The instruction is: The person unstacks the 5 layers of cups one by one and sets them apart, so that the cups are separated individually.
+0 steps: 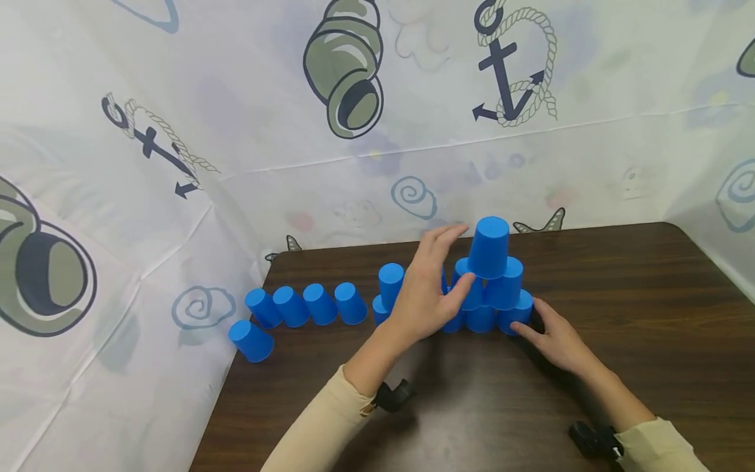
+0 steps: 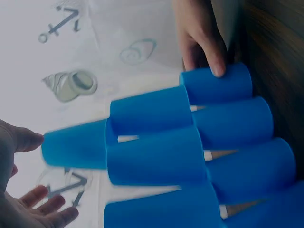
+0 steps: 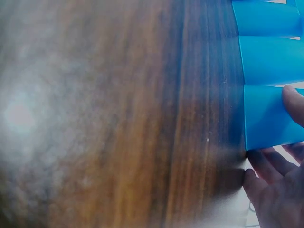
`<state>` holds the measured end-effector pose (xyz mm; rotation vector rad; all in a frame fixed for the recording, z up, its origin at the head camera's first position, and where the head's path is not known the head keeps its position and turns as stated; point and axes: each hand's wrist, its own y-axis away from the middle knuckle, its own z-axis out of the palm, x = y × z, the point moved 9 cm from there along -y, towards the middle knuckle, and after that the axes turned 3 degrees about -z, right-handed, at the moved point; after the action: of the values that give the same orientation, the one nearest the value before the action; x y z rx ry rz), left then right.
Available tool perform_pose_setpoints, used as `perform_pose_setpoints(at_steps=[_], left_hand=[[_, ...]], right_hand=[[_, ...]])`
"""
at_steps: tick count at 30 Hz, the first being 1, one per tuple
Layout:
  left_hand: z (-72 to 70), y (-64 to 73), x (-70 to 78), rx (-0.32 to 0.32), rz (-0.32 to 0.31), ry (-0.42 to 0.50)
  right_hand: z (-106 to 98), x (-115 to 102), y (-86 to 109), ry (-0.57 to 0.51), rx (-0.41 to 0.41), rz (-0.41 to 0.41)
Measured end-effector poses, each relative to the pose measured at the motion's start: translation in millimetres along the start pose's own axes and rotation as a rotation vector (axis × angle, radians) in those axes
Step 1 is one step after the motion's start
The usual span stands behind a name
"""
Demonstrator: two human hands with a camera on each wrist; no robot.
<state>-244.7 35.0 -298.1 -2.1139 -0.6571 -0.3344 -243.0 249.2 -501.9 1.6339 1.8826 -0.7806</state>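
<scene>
Blue plastic cups stand upside down in a stacked wall, its right part rising to a single top cup [image 1: 489,248]. Beside that cup is my left hand [image 1: 421,295], fingers spread and thumb extended; in the left wrist view the thumb tip lies at the cup's closed end, but contact is hard to tell. My right hand [image 1: 560,341] holds the bottom-row cup at the right end [image 1: 515,313], thumb on its front and fingers around its outer side, as the right wrist view also shows. The left hand hides the middle of the wall in the head view.
Left of the wall, several upside-down blue cups [image 1: 320,305] form a row, with one more cup [image 1: 250,341] in front near the table's left edge. All stand on a dark wooden table [image 1: 619,275]. A printed cloth [image 1: 265,144] hangs behind and at the sides.
</scene>
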Motion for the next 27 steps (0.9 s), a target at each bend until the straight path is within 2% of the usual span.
perform_pose_setpoints(at_steps=[7, 13, 20, 27], left_hand=[[32.0, -25.9, -1.3, -0.025, -0.07, -0.032], [50.1, -35.3, -1.1, -0.029, -0.105, -0.037], [54.9, -34.9, -5.2, -0.009, -0.133, -0.047], [56.6, -33.0, -6.2, -0.01, -0.134, -0.041]], right_hand=[[0, 1, -1.6, -0.005, -0.022, 0.01], [-3, -1, -3.3, -0.016, -0.016, -0.016], [-4, -3, -6.1, -0.028, -0.022, -0.023], [-3, -1, -5.4, -0.025, -0.028, -0.012]])
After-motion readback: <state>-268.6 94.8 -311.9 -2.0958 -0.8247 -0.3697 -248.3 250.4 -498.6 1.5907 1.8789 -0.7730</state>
